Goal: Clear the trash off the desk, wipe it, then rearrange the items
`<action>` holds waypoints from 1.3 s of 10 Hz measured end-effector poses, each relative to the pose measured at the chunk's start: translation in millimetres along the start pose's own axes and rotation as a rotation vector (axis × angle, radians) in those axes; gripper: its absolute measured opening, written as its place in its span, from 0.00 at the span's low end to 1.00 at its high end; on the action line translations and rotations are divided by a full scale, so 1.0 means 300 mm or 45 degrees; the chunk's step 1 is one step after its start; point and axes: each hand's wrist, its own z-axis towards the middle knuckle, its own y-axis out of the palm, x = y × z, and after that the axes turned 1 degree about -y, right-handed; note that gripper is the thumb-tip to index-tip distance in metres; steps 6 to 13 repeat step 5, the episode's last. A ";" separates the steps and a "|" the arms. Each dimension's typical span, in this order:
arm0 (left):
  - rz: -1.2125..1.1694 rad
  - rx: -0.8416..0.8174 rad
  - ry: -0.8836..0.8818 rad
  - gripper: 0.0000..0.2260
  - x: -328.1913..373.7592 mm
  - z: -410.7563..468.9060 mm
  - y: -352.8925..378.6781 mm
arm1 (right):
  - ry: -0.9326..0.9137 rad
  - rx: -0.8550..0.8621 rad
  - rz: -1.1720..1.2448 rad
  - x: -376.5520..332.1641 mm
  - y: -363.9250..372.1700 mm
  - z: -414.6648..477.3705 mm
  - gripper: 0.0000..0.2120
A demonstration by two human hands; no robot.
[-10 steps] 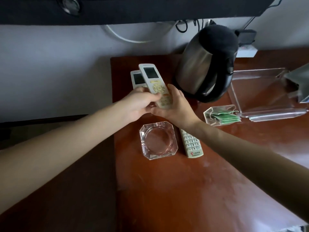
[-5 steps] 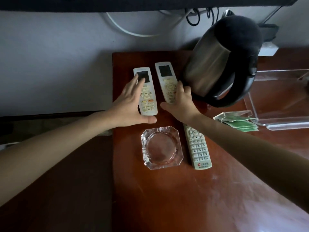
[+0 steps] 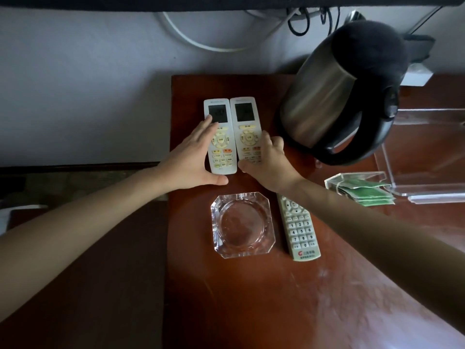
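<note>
— Red-brown worktop fills our view. Nearest us we see a glass ashtray, with a keypad remote just right of it and sachets farther right.
— Beyond those, our left hand lays straight fingers along the left remote, thumb at its near end.
— Our right hand curls bent fingers over the lower part of the right remote. Both remotes lie flat, side by side, touching.
— Farthest, we see a kettle by the wall.
</note>
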 end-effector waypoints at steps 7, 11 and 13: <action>0.400 0.012 0.364 0.25 0.133 -0.167 -0.011 | -0.709 0.247 -0.533 0.111 -0.045 -0.219 0.18; 0.400 0.012 0.364 0.25 0.133 -0.167 -0.011 | -0.709 0.247 -0.533 0.111 -0.045 -0.219 0.18; 0.400 0.012 0.364 0.25 0.133 -0.167 -0.011 | -0.709 0.247 -0.533 0.111 -0.045 -0.219 0.18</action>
